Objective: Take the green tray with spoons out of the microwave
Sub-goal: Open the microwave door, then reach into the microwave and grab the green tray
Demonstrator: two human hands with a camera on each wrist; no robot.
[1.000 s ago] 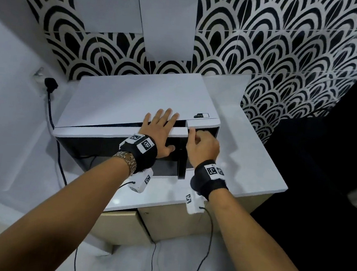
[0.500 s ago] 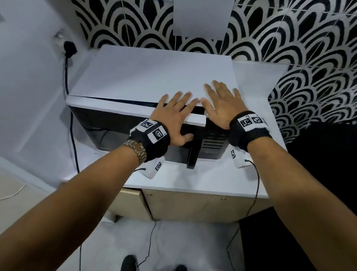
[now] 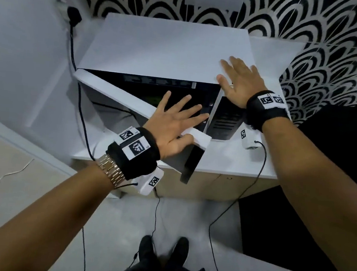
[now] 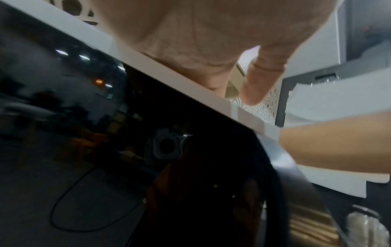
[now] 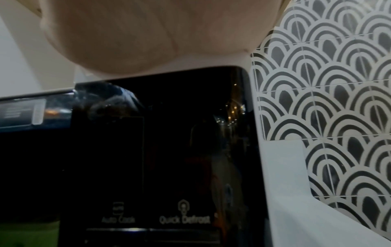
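Observation:
The white microwave [image 3: 165,48] stands on a counter, its door [image 3: 117,92] swung partway out on a left hinge. A dim strip of the green tray [image 3: 152,100] shows in the dark cavity, and a green patch [image 5: 27,234] sits at the lower left of the right wrist view; no spoons are visible. My left hand [image 3: 174,122] lies over the door's top edge near its free end, fingers spread straight and thumb against the end. My right hand [image 3: 237,80] rests flat on the microwave's top right corner, above the black control panel [image 5: 169,150].
A black plug and cable [image 3: 72,15] run down the left wall beside the microwave. The white counter [image 3: 246,162] has a bare strip right of the microwave, with patterned tiles [image 5: 328,100] behind. Thin cords hang from my wrists to the floor by my shoes [image 3: 164,249].
The door has swung outward from almost shut to partly open under my left hand. My right hand left the door's edge a second ago and now lies flat on the microwave's top.

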